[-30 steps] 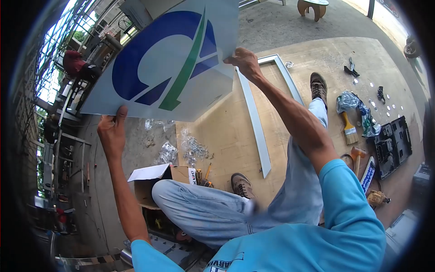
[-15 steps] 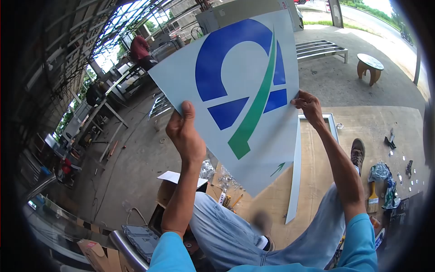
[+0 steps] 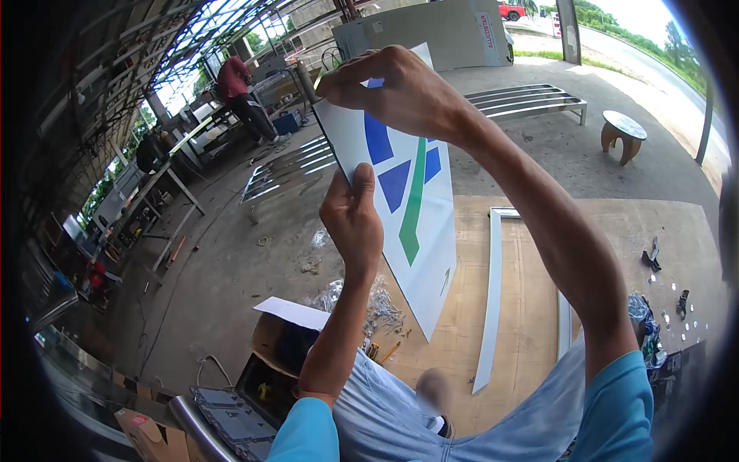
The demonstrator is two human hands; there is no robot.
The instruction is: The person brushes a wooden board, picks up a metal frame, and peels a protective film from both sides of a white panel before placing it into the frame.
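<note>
A thin white sign panel [image 3: 424, 291], printed with blue shapes and a green stripe, is held up in front of me, turned partly edge-on. My left hand [image 3: 354, 223] is closed on its left edge, thumb on the printed face. Higher up, my right hand [image 3: 412, 96] reaches across the print, its fingers pinched at the panel's upper left corner. That hand and forearm hide much of the upper blue design. Below the panel's lower tip lies a wooden board [image 3: 523, 339] with a white frame [image 3: 493, 292] on it.
Loose screws and plastic bags [image 3: 381, 308] lie near an open cardboard box [image 3: 285, 339]. A grey tool case [image 3: 235, 412] is at lower left. A small round stool [image 3: 623, 129] and slatted metal rack [image 3: 527, 102] stand farther off. A person [image 3: 237, 88] bends over a workbench at the back left.
My right hand has left the panel's right edge and crossed over to its upper left corner. The panel has swung from nearly face-on to partly edge-on. My left hand keeps its hold.
</note>
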